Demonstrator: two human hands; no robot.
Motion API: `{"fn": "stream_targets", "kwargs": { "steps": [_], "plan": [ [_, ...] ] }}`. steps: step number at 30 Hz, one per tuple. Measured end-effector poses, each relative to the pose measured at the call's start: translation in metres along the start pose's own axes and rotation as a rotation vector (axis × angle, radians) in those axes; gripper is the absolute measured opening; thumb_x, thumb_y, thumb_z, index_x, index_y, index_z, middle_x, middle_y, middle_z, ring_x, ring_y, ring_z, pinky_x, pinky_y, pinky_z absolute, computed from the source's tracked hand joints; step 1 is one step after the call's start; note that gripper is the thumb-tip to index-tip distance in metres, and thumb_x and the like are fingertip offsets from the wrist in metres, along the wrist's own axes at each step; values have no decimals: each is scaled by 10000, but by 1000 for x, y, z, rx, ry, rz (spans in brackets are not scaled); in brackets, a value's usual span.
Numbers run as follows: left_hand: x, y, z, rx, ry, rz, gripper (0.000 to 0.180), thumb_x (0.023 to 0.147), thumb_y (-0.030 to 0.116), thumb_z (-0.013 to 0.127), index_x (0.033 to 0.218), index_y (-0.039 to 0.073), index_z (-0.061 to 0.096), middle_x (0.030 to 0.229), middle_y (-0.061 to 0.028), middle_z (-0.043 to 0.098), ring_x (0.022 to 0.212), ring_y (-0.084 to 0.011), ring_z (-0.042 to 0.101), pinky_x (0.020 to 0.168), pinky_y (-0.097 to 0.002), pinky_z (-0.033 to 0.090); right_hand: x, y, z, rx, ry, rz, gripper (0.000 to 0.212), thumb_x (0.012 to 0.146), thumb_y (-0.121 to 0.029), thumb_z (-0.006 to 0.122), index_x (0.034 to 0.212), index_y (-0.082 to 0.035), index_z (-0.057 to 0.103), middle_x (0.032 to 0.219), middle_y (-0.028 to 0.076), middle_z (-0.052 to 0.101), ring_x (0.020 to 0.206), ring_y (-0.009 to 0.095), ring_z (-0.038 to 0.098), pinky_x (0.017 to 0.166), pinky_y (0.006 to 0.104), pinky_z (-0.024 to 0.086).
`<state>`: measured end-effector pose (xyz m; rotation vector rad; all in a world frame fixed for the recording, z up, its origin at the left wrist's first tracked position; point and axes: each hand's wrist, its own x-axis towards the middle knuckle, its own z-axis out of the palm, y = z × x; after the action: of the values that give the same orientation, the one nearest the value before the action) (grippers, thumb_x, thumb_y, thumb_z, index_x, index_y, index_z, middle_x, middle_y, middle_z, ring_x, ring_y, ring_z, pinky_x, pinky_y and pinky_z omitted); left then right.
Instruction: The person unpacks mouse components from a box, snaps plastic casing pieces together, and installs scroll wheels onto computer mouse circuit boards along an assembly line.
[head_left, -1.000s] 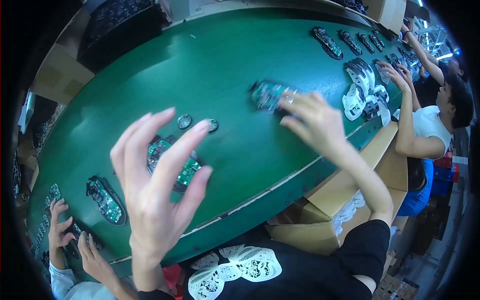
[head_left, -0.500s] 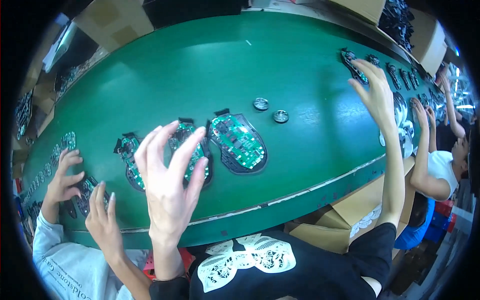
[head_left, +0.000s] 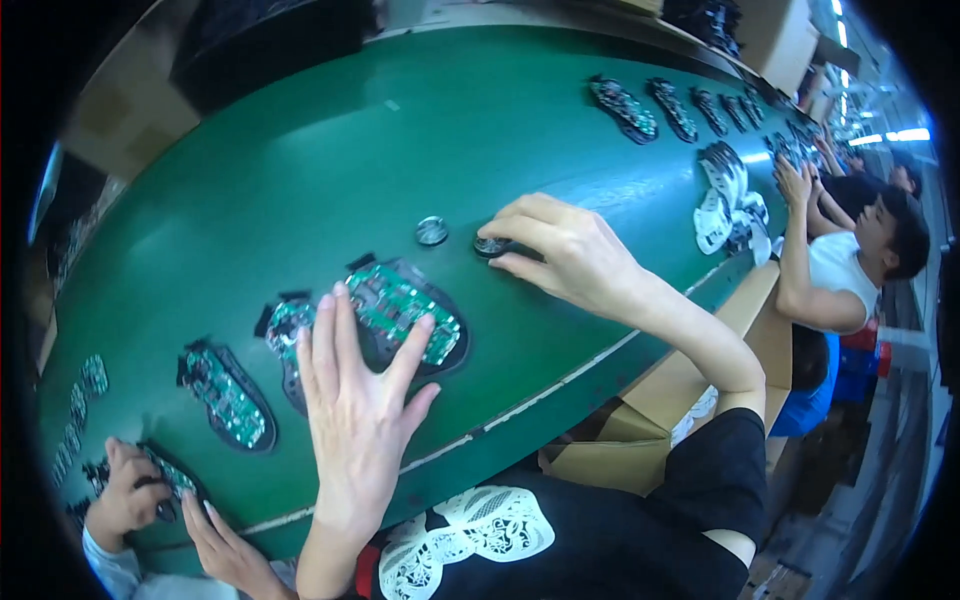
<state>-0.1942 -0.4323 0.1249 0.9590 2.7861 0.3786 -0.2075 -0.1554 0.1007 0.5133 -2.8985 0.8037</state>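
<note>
My right hand (head_left: pixel 580 250) has its thumb and fingers closed round the edge of a small round black part (head_left: pixel 490 246) on the green work surface. A similar round part (head_left: pixel 431 231) with a shiny top lies just to its left. My left hand (head_left: pixel 360 410) is open, fingers spread, its fingertips at a green circuit board in a black curved housing (head_left: pixel 440 310). Behind those fingers another housing with a board (head_left: pixel 288 325) is partly covered. Farther left lies a third such housing (head_left: pixel 225 400), untouched by me.
At the left, a co-worker's hands (head_left: pixel 135 490) handle another housing. Loose boards (head_left: pixel 94 374) line the left edge. Several filled housings (head_left: pixel 625 108) stand in a row at the far right, near white parts (head_left: pixel 725 210). A cardboard box (head_left: pixel 640 410) sits below the table edge.
My right hand has come from the far right housings to the round part and closed on it. My left hand has lowered toward the boards. The view has shifted to the right.
</note>
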Motion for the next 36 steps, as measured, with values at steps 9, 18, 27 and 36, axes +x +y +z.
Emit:
{"fn": "stream_targets", "kwargs": {
  "steps": [9,18,27,36],
  "plan": [
    [0,8,1,-35,24,25,674,696,161,860,1328,272,655,1577,-249,299,1454,-427,295,1179,-547,272,-74,197,-72,-366,420,773,452,940,-332,678,1179,47,619,1182,284,650,1148,432,591,1025,468,449],
    [-5,8,4,-75,26,-15,660,702,194,856,1320,262,635,1550,-335,285,1428,-481,295,1174,-574,275,-47,243,-71,-331,289,972,484,961,-433,611,1133,15,667,1141,264,684,1098,437,632,981,482,468],
    [-6,17,17,-127,127,94,632,700,226,836,1297,238,627,1513,-305,373,1412,-422,362,1144,-566,326,-5,-14,-40,182,61,236,260,872,-176,783,1080,-46,699,924,73,723,827,130,695,686,279,542],
    [-11,16,8,-41,89,92,425,837,164,588,1256,197,651,1482,-259,447,1425,-362,378,1165,-565,308,16,-64,14,190,-70,-3,277,803,-159,838,1009,-23,713,783,73,711,644,156,684,558,271,521]
  ]
}}
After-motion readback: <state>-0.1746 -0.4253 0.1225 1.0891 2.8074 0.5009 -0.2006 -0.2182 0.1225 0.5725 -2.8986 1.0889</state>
